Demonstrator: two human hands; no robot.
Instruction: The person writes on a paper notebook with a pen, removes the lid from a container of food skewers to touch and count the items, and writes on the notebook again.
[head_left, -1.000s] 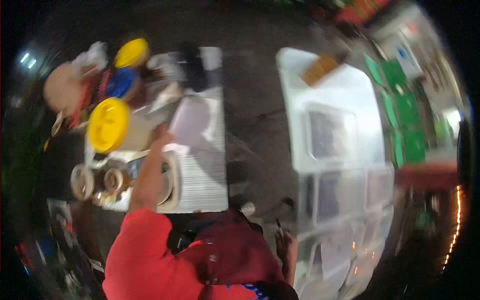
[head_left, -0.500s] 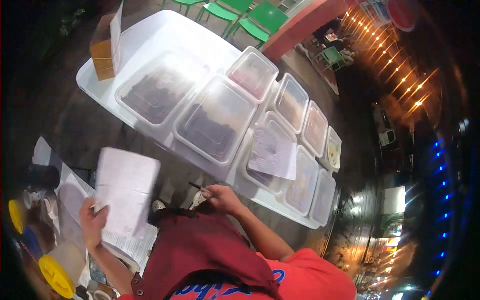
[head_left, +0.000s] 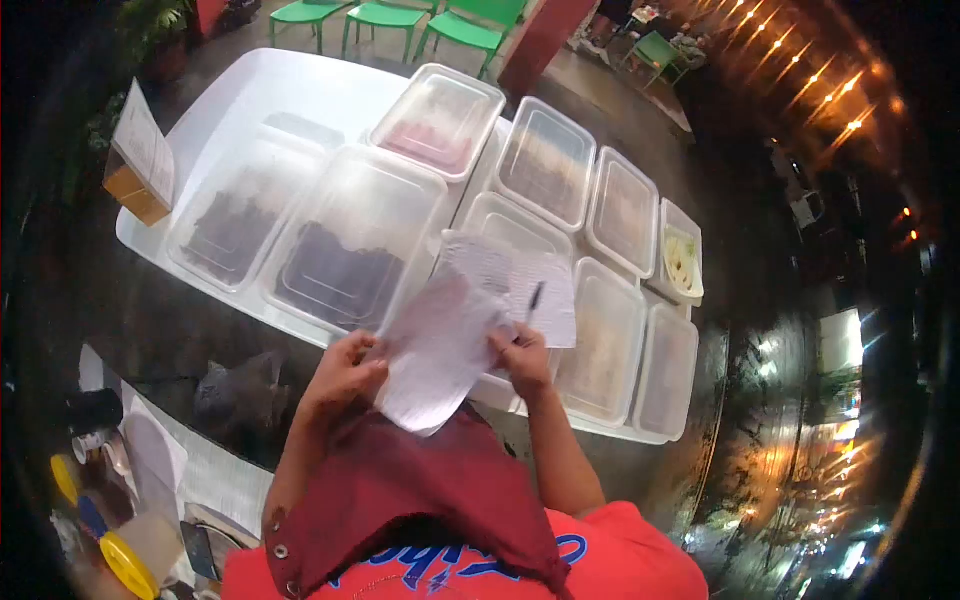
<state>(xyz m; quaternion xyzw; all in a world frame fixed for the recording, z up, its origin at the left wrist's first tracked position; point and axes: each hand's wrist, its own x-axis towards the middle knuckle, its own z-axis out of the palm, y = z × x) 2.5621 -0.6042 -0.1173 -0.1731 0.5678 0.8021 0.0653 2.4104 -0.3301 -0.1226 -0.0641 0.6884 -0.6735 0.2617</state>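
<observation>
Holding the paper [head_left: 435, 360] above the counter's near edge, in front of the wearer's maroon apron [head_left: 420, 480], both grips are nearly closed: the left grip [head_left: 347, 371] pinches its left side, and the right grip [head_left: 522, 357] has fingers at the opposite edge, with a pen [head_left: 537, 299] standing up from them, apparently tucked between. How firmly the pen is held cannot be told. Principal hazard, in my judgement: the right fingers serve two items, so loosening on the paper could release the pen. Pulling the two sides unevenly could crease or tear the paper. A second sheet [head_left: 558, 285] lies loose across a container lid, just behind the right grip; a brushing wrist or a gust could dislodge it. Surface: a white counter [head_left: 310, 90] carries lidded clear containers [head_left: 352, 240] in close rows, some with dark contents; those along the near edge could be nudged by a forearm. A cardboard box [head_left: 137, 193] stands at the far left end. Lower left, a side counter [head_left: 225, 480] holds crowded items, among them a yellow lid [head_left: 128, 566]. Surroundings: green chairs [head_left: 465, 32], a red pillar [head_left: 535, 45], strung lights [head_left: 825, 97] and dark, shining ground [head_left: 725, 400], which would probably soil any dropped sheet.
</observation>
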